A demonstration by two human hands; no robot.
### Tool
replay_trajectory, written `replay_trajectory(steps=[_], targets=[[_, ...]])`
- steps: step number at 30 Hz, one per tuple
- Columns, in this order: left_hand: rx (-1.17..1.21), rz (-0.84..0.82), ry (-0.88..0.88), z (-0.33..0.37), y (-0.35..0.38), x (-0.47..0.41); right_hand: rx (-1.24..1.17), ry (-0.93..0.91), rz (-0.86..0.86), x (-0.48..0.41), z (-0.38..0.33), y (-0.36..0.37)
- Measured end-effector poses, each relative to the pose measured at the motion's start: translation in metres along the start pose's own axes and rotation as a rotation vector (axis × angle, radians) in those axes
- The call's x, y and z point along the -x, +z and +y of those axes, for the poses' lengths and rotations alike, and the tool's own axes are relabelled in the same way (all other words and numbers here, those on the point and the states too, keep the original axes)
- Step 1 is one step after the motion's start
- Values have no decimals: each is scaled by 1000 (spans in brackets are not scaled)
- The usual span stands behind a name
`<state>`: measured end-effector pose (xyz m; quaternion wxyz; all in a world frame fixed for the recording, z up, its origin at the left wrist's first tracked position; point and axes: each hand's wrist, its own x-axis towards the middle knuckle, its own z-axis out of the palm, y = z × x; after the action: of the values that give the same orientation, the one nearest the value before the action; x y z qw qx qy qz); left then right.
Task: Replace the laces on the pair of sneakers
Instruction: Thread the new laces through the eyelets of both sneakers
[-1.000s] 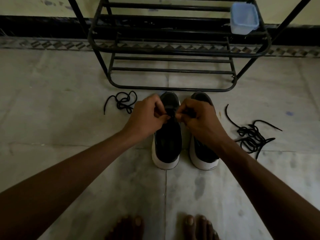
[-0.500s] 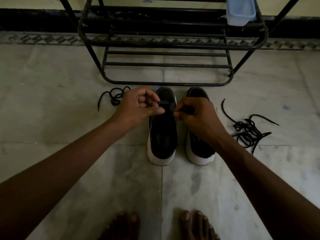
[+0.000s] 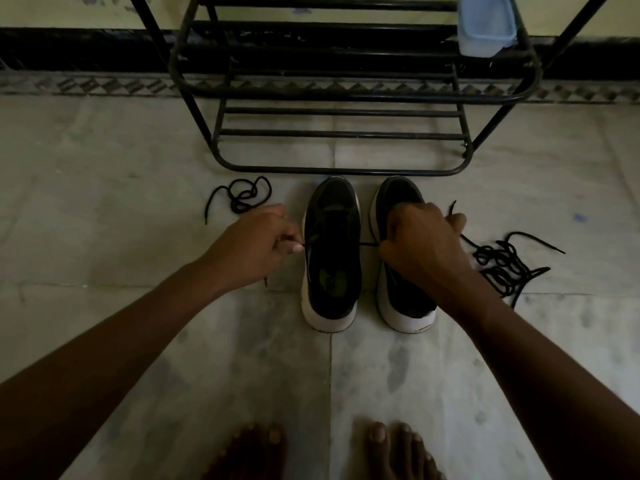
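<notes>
1. Black loose lace (image 3: 242, 199) lies coiled on the marble floor (image 3: 104, 202) at far left, apart from the shoes.
2. I see the left hand (image 3: 256, 247) pinching one end of a taut lace (image 3: 369, 244), just beside the left sneaker (image 3: 330, 258).
3. The taut lace crosses the left sneaker. Both sneakers stand side by side, toes toward the metal shoe rack (image 3: 346, 169).
4. Right hand (image 3: 420, 244) is clenched round the lace's other end, over the right sneaker (image 3: 398, 197).
5. A tangled lace pile (image 3: 502, 265) sits on the floor at right.
</notes>
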<state>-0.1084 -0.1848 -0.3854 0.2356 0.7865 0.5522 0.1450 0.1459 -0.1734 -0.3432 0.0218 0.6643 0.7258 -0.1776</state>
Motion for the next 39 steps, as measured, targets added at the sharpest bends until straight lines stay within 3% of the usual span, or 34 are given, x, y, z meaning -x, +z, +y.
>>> replay_trajectory(steps=[3,6,10,16,19,24,27,32,36,39], targets=[[168,-9,-50,12,6,1,44,-132,42,3,-5,6],[244,15,-104,24,15,1,-40,-240,-62,2,-9,15],[258,78,-136,22,26,0,-36,-281,-181,0,-14,21],[277,143,-83,17,25,-2,-231,-342,-65,-9,-7,28],[264,141,-103,9,27,-4,-209,-307,-37,-11,1,27],[328,120,-207,13,24,-3,-262,-350,-126,-11,4,19],[626,134,-297,16,20,-2,-461,-360,-201,-9,2,7],[1239,218,-430,36,20,-6,-1196,-147,-221,-9,-3,15],[1191,254,-411,39,23,-10,-1520,-10,-286,-11,-6,23],[989,245,-330,35,27,-11,-1367,-1,-168,-16,-3,33]])
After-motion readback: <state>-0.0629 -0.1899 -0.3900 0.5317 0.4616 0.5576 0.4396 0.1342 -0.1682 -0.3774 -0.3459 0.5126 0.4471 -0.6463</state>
